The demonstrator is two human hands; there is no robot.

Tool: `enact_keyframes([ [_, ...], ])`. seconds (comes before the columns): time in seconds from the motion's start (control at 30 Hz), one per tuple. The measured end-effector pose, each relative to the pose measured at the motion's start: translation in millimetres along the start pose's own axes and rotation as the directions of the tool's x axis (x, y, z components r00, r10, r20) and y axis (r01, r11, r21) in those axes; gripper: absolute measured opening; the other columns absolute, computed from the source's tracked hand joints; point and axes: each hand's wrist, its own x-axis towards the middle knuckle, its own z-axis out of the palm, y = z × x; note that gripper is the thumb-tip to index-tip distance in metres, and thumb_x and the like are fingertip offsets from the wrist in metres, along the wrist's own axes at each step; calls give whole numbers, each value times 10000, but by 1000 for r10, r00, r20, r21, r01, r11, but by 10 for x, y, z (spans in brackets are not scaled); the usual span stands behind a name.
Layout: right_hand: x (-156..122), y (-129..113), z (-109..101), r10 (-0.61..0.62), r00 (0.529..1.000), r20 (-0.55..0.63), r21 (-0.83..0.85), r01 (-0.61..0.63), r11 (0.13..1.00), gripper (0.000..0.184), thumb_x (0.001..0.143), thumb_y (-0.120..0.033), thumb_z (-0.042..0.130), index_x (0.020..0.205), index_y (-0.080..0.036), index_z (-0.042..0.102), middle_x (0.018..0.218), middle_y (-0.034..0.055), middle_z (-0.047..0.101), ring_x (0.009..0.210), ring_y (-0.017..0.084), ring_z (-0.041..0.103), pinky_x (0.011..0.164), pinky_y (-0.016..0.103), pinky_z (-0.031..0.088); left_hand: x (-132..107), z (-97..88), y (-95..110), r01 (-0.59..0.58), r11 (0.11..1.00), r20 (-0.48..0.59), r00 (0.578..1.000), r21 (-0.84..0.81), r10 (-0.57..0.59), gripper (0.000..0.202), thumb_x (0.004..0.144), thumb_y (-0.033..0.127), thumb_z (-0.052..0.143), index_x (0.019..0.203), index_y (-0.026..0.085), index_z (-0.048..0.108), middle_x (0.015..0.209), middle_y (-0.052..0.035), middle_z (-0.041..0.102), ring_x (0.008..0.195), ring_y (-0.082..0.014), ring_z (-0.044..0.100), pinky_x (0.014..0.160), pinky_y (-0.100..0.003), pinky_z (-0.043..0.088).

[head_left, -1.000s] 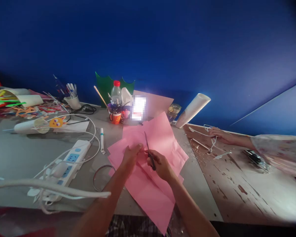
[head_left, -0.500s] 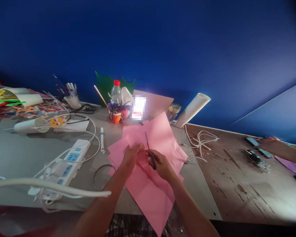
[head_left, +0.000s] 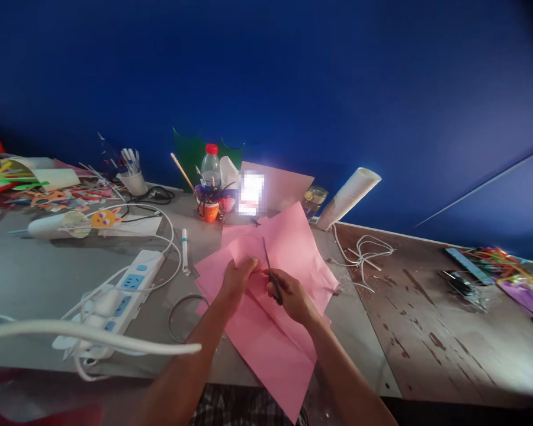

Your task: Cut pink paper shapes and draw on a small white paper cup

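Observation:
Sheets of pink paper (head_left: pixel 288 248) lie stacked on the grey table (head_left: pixel 39 278) in front of me. My left hand (head_left: pixel 236 281) pinches the edge of a pink sheet, fingers closed on it. Just to its right, my right hand (head_left: pixel 291 296) grips dark scissors (head_left: pixel 270 269), blades pointing up and away over the paper, close to my left fingertips.
A white power strip (head_left: pixel 115 293) with cables lies at left, a wire ring (head_left: pixel 184 316) beside the paper. Behind stand a water bottle (head_left: pixel 211 165), a cup of pens (head_left: pixel 132 177) and a stack of paper cups (head_left: pixel 349 198). White cords (head_left: pixel 364 251) and coloured strips (head_left: pixel 497 260) lie at right.
Another person's hand and sleeve at the right have withdrawn out of view, leaving the white cords on the table. My hands and scissors have barely shifted.

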Motion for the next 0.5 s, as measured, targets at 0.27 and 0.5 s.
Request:
enact_keyframes([
  [0.27, -2, 42, -5, -1, 1000, -5, 33, 1, 999, 240, 889, -385, 556, 956, -169, 634, 634, -37, 496, 569, 98, 409, 544, 261, 343, -102, 48, 185, -11, 997, 79, 997, 75, 5, 299, 678, 375, 738, 596, 175, 532, 532, 33, 520, 484, -105, 502, 487, -228, 401],
  [0.5, -23, 39, -29, 23, 1000, -8, 23, -23, 999, 304, 883, -419, 574, 1024, -156, 635, 622, -39, 508, 574, 103, 442, 550, 260, 366, -66, 32, 166, -22, 995, 119, 993, 98, 11, 300, 669, 361, 728, 591, 191, 494, 544, 40, 467, 524, -111, 474, 512, -230, 395],
])
